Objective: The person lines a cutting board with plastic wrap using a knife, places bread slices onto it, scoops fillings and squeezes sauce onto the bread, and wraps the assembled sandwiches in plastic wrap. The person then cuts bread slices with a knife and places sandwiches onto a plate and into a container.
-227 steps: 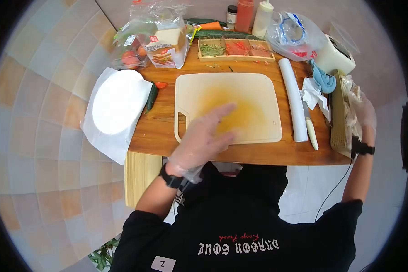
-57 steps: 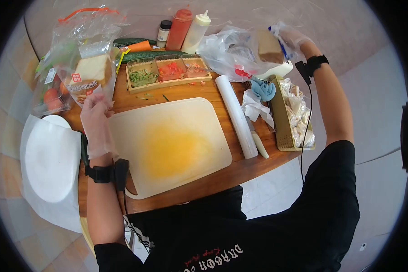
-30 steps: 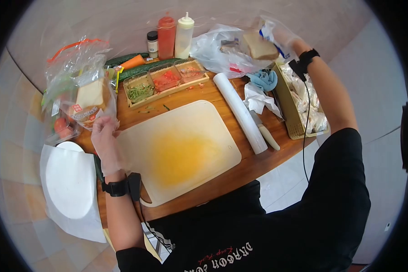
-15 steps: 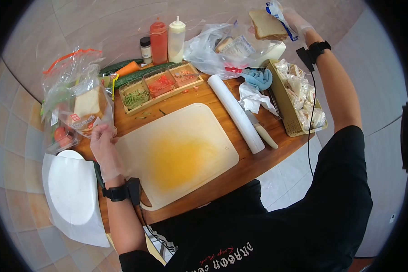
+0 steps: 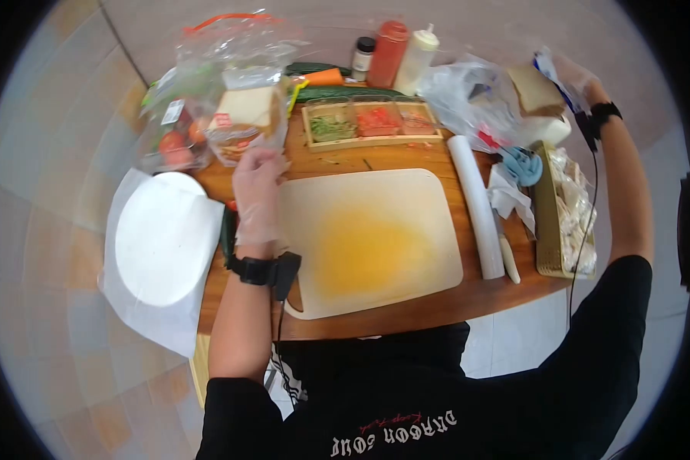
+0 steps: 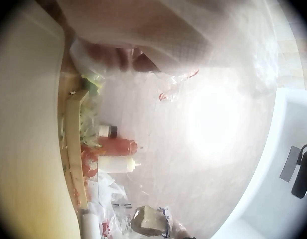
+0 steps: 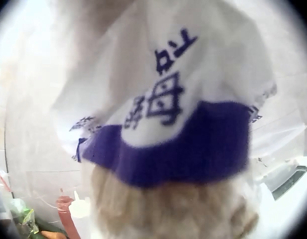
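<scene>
In the head view, my gloved right hand (image 5: 589, 88) grips the top of a clear bread bag (image 7: 158, 99) with blue-and-white print, raised at the back right. Sliced bread (image 5: 535, 90) hangs in its lower part, and in the right wrist view the bag's print hides most of the fingers. My gloved left hand (image 5: 257, 195) hovers by the top left corner of the cutting board (image 5: 429, 230), fingers loosely curled, just before another bag of bread (image 5: 247, 107). A yellow-orange stain marks the board.
A tray (image 5: 372, 139) of cut vegetables sits behind the board. Two sauce bottles (image 5: 389, 54) stand farther back. At right are a film roll (image 5: 477, 207), a knife (image 5: 508, 259) and a basket (image 5: 546, 222) of wrapped food. White plates (image 5: 165, 238) lie left.
My right hand has gone from the basket to the back right and lifted the bread bag there. My left hand has moved from over the board to its far left corner.
</scene>
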`<move>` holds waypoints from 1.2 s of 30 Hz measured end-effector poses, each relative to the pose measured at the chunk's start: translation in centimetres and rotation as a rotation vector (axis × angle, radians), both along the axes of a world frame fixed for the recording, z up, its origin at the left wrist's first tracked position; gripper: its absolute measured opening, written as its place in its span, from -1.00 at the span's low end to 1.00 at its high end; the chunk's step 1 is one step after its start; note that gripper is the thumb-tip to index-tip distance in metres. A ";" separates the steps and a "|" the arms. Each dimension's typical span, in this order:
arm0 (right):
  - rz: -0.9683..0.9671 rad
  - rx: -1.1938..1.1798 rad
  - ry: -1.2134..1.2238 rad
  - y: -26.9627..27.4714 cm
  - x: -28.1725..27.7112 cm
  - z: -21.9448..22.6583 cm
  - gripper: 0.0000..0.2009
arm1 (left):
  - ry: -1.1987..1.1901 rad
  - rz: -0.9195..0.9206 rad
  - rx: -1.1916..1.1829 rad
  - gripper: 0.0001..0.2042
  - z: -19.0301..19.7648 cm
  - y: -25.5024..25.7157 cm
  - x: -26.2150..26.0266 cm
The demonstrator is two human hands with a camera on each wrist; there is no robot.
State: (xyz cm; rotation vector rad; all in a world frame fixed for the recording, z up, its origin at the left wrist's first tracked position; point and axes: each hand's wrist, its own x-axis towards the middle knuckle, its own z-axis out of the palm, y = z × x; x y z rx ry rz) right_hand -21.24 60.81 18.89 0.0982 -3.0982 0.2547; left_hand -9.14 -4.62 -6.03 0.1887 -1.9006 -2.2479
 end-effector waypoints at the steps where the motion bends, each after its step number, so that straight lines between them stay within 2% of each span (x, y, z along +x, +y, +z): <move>1: 0.023 -0.003 -0.003 -0.8 -0.7 0.5 -0.69 | -0.009 -0.030 0.020 -0.88 -0.1 0.2 -0.1; 4: 0.102 0.641 -0.210 -2.5 0.7 0.6 -0.73 | -0.018 -0.062 0.069 -0.86 0.0 0.2 0.2; 5: 0.108 0.645 -0.210 -2.8 1.2 0.6 -0.73 | -0.004 -0.071 0.094 -0.87 0.1 0.2 0.3; 8: -0.007 0.482 -0.251 -3.1 2.5 0.9 -0.76 | 0.008 -0.066 0.042 -0.85 0.0 0.2 0.1; 13: -0.193 0.200 -0.307 -4.1 3.7 1.4 -0.76 | 0.005 -0.078 0.119 -0.87 0.2 0.5 0.4; 14: -0.190 0.201 -0.307 -4.7 3.7 1.4 -0.76 | 0.008 -0.082 0.128 -0.87 0.1 0.4 0.3; 16: -0.135 0.588 -0.305 -6.6 3.9 1.4 -0.73 | -0.003 -0.088 0.118 -0.87 0.1 0.4 0.2; 17: -0.134 0.591 -0.305 -9.0 5.3 1.6 -0.73 | -0.011 -0.098 0.111 -0.87 0.1 0.4 0.1; 19: 0.079 0.148 -0.126 -13.7 8.5 1.7 -0.64 | 0.000 -0.106 0.118 -0.84 -0.2 0.3 0.0; 20: 0.084 0.150 -0.126 -11.9 7.3 1.7 -0.64 | 0.009 -0.118 0.121 -0.81 -0.3 0.1 0.0; 22: -0.147 -0.185 -0.209 -4.3 3.3 1.7 -0.56 | 0.010 -0.114 0.129 -0.81 -0.2 0.1 0.0; 23: -0.143 -0.184 -0.211 -2.1 2.4 1.9 -0.56 | 0.010 -0.114 0.134 -0.81 -0.2 0.2 0.0; 24: -0.227 -0.260 -0.139 -0.2 1.6 2.1 -0.60 | 0.009 -0.109 0.135 -0.81 -0.2 0.2 0.0; 25: -0.309 -0.336 -0.067 0.4 1.0 2.1 -0.63 | 0.004 -0.108 0.127 -0.80 -0.2 0.2 0.0; 26: -0.341 -0.474 -0.019 -2.3 2.4 2.6 -0.67 | -0.003 -0.108 0.119 -0.80 -0.2 0.2 0.0; 27: -0.337 -0.472 -0.023 -3.3 2.6 3.0 -0.67 | -0.006 -0.103 0.121 -0.80 -0.2 0.2 0.0; 29: -0.414 -0.643 -0.036 -4.5 2.6 3.6 -0.69 | 0.009 -0.157 0.097 -0.82 -0.2 0.2 -0.1; 32: -0.369 -0.702 0.064 -6.7 3.1 3.8 -0.72 | -0.015 -0.186 0.040 -0.78 -1.0 0.6 -0.4; 36: -0.359 -0.522 0.186 -5.0 1.5 4.9 -0.70 | 0.044 -0.217 0.005 -0.78 -1.4 0.6 -0.2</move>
